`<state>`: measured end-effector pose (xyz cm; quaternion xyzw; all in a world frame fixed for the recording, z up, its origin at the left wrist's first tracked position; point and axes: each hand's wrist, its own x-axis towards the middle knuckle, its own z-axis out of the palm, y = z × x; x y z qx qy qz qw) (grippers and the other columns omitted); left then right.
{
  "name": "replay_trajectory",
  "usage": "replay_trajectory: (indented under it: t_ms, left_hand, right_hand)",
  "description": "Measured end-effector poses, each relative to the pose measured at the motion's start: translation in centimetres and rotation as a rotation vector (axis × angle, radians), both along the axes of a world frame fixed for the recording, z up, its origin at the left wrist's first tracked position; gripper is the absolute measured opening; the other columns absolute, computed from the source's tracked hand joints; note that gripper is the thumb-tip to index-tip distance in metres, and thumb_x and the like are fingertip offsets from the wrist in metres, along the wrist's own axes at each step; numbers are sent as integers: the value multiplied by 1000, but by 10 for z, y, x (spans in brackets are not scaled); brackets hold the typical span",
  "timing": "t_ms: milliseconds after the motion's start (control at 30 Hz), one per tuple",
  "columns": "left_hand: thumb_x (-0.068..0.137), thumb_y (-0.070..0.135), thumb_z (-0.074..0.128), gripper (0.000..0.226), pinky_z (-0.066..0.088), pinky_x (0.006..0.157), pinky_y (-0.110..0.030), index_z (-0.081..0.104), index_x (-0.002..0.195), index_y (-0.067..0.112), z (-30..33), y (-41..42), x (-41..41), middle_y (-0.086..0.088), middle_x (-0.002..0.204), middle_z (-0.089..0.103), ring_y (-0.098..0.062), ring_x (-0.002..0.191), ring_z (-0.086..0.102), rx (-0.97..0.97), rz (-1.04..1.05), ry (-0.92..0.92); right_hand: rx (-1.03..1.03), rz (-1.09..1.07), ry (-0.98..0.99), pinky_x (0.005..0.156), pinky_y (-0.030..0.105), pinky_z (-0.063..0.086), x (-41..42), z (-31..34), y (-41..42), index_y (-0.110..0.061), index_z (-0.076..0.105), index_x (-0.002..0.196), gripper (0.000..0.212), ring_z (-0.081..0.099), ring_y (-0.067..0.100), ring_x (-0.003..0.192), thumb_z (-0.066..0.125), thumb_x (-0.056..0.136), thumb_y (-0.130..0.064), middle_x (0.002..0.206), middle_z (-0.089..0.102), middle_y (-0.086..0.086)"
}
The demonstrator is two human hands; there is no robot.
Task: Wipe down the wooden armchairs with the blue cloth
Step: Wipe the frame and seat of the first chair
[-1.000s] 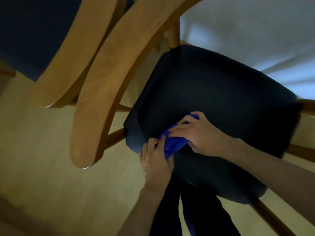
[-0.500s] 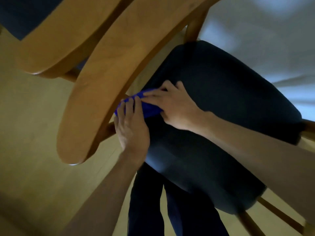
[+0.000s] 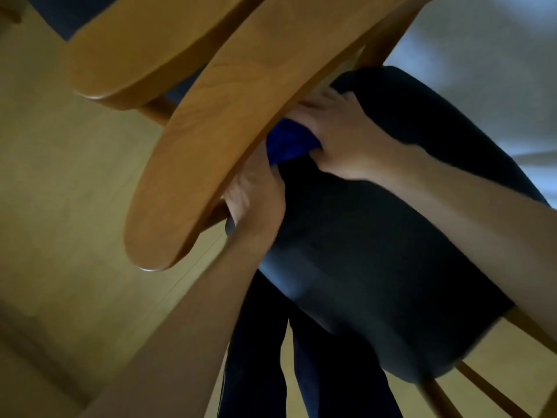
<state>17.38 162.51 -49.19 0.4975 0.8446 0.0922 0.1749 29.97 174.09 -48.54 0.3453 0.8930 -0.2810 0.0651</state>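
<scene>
Fingers [image 3: 324, 101] on blue cloth [image 3: 286, 144]

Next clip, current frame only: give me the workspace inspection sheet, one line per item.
Surface: dark seat cushion of the near armchair, blurred.
Job's things: blue cloth bunched at the cushion's edge, partly hidden under the wooden armrest; second armrest beyond.
Clutter: nothing seen.
Grippers: left hand at the cloth, fingers hidden under the armrest; right hand grips the cloth.
Cables: nothing seen.
Surroundings: wooden floor, pale fabric behind, the person's dark trousers below.
</scene>
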Motion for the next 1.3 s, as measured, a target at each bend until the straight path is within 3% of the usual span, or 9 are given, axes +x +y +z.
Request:
replay_trajectory:
  t_ms: [133,267,433,600,767,900,1133,1200,1300]
  left_hand:
    - [94,10,52,42,45,99,-36,50,135,18,-13,-3,5,0,126,59,-18,116,54,-34,28,-57]
    - [80,6,71,59,47,102,-37,53,136,15,-1,-62,26,-5,135,57,-24,127,51,-83,-18,1]
    - [66,17,85,64,56,85,-39,63,125,12,17,-144,74,-4,118,65,-25,105,61,-196,-111,-86]
    - [69,23,82,52,50,78,-37,67,118,15,24,-126,41,-1,105,70,-23,91,63,-83,-104,-69]
    - [76,13,74,53,50,91,-43,61,127,11,22,-103,7,-5,122,63,-27,110,58,99,-11,30]
    - [89,12,61,50,49,95,-38,50,138,13,4,-91,13,-4,133,55,-24,122,51,-16,97,-12]
    - [77,24,77,47,52,74,-38,63,120,13,0,-164,49,-2,110,65,-25,89,61,63,19,-67]
    - [75,37,80,53,50,81,-34,64,120,15,5,-177,52,2,110,65,-20,93,62,92,123,-222]
    - [62,64,77,78,48,91,-26,54,126,24,17,-162,20,12,118,59,-6,108,58,185,622,-546]
  right_hand:
    - [70,79,-159,104,52,28,-19,-11,-7,-33,46,137,60,34,26,129,63,81,-19,140,49,-7]
    - [53,119,-108,96,44,28,21,-10,-61,-34,36,148,70,32,24,126,60,84,-21,153,37,-11]
    - [-124,257,-149,105,40,20,78,-6,-131,-37,35,149,70,28,17,134,64,86,-22,156,30,-18]
    - [-84,325,-137,104,42,20,55,-1,-100,-33,37,147,65,32,14,130,60,87,-25,148,42,-15]
    - [14,248,-11,117,56,8,4,2,-71,-29,43,144,70,30,17,141,67,81,-8,149,45,-8]
    - [77,277,-67,117,56,11,-23,-7,-67,-33,40,146,71,23,16,143,63,84,-8,153,37,-11]
    - [37,399,-46,109,43,19,29,-8,-120,-35,46,143,67,35,15,134,60,82,-9,150,41,-15]
    - [12,400,-74,107,41,20,41,-6,-130,-37,41,145,68,32,13,134,59,86,-10,152,38,-17]
    - [-12,291,-66,102,47,31,26,1,-113,-40,33,147,72,36,19,129,59,86,-13,146,41,-12]
